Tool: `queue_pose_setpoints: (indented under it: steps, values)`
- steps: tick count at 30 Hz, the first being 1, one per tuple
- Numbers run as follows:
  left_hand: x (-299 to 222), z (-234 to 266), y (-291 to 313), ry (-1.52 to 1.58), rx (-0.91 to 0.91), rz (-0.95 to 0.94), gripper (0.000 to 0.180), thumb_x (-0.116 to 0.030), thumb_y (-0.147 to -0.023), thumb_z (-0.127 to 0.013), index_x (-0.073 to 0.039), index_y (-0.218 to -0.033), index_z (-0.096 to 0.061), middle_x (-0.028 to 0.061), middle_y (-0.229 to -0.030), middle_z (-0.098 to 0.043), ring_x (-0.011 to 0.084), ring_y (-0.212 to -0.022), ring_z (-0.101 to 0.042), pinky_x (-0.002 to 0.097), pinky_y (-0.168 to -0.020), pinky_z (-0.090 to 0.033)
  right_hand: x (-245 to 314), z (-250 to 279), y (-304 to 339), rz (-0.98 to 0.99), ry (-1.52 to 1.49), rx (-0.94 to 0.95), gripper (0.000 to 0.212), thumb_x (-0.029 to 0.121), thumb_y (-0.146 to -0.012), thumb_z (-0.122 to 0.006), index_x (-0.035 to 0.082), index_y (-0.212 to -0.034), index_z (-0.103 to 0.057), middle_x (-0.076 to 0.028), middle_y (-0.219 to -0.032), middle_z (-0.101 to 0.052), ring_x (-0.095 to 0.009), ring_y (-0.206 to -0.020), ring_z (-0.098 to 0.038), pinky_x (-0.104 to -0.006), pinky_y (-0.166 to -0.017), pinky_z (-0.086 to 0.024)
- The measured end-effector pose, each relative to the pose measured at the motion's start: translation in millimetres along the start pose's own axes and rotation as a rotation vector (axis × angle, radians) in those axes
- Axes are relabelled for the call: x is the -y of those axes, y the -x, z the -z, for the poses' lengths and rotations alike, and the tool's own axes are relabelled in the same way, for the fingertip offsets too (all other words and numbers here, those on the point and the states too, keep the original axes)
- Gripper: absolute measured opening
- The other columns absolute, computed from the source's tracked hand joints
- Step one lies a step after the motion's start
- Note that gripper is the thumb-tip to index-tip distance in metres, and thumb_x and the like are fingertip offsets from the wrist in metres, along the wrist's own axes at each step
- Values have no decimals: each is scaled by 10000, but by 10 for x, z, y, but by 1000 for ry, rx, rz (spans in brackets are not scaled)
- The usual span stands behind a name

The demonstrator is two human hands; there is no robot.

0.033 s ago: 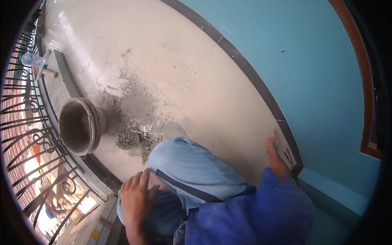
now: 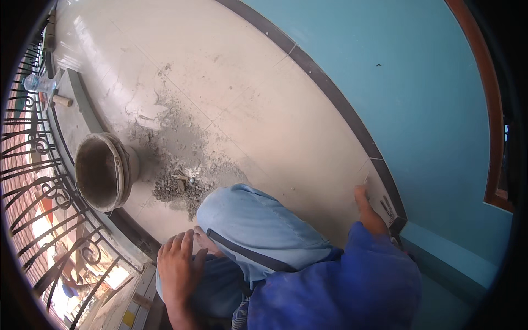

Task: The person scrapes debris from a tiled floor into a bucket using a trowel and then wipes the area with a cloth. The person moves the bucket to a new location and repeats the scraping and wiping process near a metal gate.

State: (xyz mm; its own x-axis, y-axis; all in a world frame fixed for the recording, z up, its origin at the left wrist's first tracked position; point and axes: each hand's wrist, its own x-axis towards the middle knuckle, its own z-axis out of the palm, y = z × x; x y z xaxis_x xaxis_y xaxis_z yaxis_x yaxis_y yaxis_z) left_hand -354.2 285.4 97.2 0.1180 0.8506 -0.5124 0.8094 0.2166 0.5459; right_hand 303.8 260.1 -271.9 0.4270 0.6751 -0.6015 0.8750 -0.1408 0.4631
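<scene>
My left hand [image 2: 179, 267] lies on my left leg with its fingers stretched out and nothing held. Far to the right, at the end of my blue sleeve [image 2: 360, 242], my right hand [image 2: 362, 196] reaches low to the pale tiled floor [image 2: 308, 143], close to the dark skirting. Its fingers look closed, and a thin light tip shows just beyond them; what it belongs to is too small to make out. A heap of grey mortar rubble [image 2: 176, 187] spreads on the tiles in front of my knee. Left of it stands a mortar-stained bucket [image 2: 131, 170].
A dark skirting [image 2: 335, 99] curves along the foot of the blue wall [image 2: 418, 121]. On the left, a black iron railing [image 2: 33, 184] borders a low ledge [image 2: 71, 118]. A clear plastic bottle [image 2: 39, 83] and a short wooden handle [image 2: 62, 101] are on that side.
The whole view has shifted slightly, so the bucket and rubble appear a little farther left. Both hands keep nearly the same places and poses.
</scene>
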Motion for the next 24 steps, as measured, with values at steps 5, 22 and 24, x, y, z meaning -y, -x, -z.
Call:
queue_pose_setpoints:
  steps: [5,22,24]
  values:
    - [-26,-68,22,-132,-92,80,531,-109,-874,-726,-21,-1375,-575,230,-1181,-690,421,-1107,-655,479,-964,-508,1786,748,1060,11,-833,110,874,67,-859,-626,40,-1598,-161,-324,-1400,-515,-481,-1209,-600,-541,-986,-515]
    - [-175,-165,319,-130,-86,248,573,-199,-864,-754,-51,-1389,-577,218,-1262,-672,405,-1179,-628,468,-1024,-480,2076,3900,-416,270,-460,-495,373,147,-929,-560,70,-1292,-594,-247,-1071,-729,-398,-1055,-713,-506,-881,-575]
    - [-139,-142,413,-108,-37,304,568,-284,-946,-715,-119,-1460,-540,249,-1333,-634,425,-1246,-591,496,-1072,-448,2033,4149,-937,123,-363,-497,327,148,-952,-550,95,-1268,-612,-224,-1084,-736,-371,-1061,-722,-488,-878,-587]
